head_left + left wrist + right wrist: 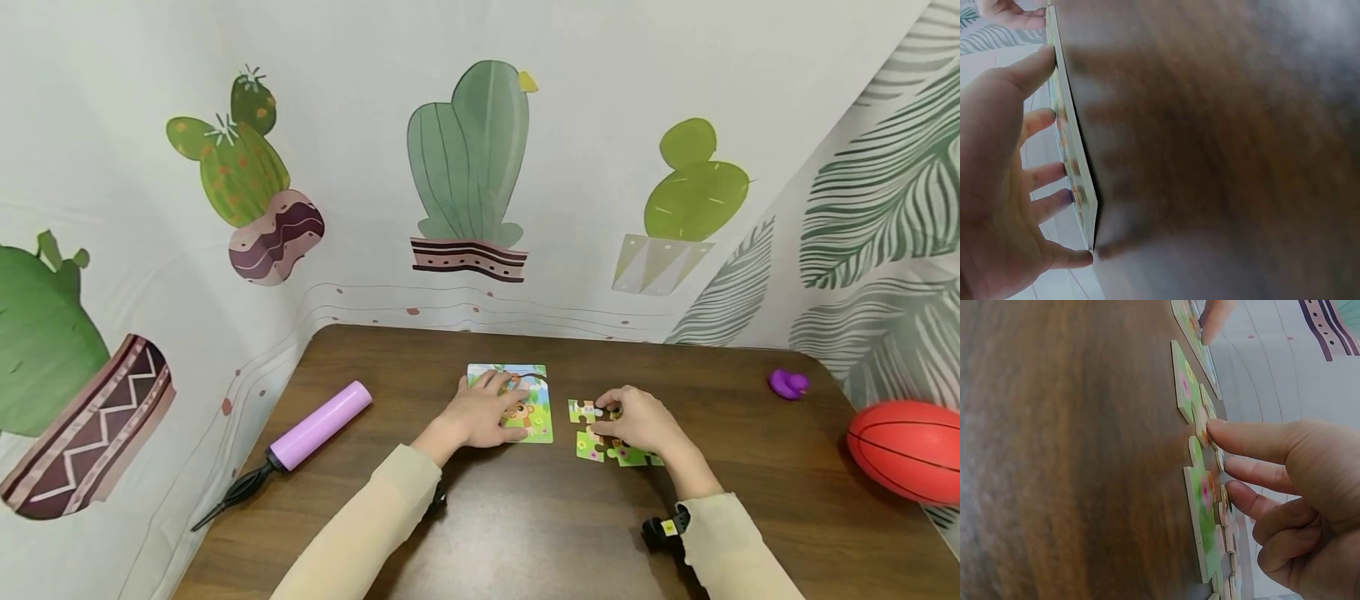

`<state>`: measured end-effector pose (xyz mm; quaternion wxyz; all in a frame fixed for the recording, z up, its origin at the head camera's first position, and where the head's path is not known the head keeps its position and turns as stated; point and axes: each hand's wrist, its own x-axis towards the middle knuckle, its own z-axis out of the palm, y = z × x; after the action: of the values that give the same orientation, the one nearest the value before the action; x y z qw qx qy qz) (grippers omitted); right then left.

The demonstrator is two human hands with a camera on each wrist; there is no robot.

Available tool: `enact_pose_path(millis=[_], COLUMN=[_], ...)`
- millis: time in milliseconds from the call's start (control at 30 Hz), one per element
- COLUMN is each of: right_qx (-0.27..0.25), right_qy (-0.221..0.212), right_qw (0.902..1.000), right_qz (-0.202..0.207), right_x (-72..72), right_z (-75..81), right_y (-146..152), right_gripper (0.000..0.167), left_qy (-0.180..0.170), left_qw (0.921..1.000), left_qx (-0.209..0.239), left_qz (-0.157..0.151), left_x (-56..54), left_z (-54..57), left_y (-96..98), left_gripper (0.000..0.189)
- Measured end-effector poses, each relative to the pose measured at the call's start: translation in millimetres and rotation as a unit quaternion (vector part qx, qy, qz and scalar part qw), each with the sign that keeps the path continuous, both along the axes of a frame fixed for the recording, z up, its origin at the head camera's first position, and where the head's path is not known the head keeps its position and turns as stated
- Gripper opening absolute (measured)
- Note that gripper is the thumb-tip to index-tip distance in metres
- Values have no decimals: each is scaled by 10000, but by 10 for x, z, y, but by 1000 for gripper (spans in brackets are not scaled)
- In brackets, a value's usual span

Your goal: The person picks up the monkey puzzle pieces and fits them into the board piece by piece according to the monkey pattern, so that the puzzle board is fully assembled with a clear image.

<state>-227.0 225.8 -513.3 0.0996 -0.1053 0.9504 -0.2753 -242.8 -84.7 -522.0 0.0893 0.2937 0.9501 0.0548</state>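
A colourful picture puzzle board with a cartoon animal lies flat on the table. My left hand rests on it with fingers spread; in the left wrist view the fingertips touch the board along its face and edge. Just right of the board, several loose jigsaw pieces lie close together. My right hand reaches over them, thumb and first fingers bent around a small jigsaw piece; the other fingers curl into the palm. The hand hides part of the pieces in the head view.
A pink hand pump with a black handle lies at the left of the brown wooden table. Towards the right edge are a purple rubber duck and a red ball. A cactus-print cloth hangs behind the table.
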Motion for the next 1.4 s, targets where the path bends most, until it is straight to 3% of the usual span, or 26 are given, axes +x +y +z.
enact_pose_path(millis=[433, 700, 933, 1167, 1400], right_qx=[-272, -302, -166, -25, -98], right_qy=[-295, -222, 21, 213, 45], right_qw=[9992, 9990, 9997, 9997, 9999], right_qz=[40, 234, 163, 118, 61], right_x=[24, 18, 9, -22, -26], right_z=[34, 33, -1, -41, -17], right_y=[-3, 24, -16, -64, -93], right_gripper=[47, 47, 47, 37, 34], left_qy=[-198, -172, -71, 194, 80], left_qw=[9990, 9988, 9992, 9992, 9995], left_qx=[363, 399, 364, 322, 305], left_qz=[154, 237, 175, 122, 33], left_x=[26, 8, 13, 78, 70], left_z=[30, 13, -9, 15, 9], left_y=[-36, -30, -68, -319, -633], left_gripper=[84, 84, 85, 81, 78])
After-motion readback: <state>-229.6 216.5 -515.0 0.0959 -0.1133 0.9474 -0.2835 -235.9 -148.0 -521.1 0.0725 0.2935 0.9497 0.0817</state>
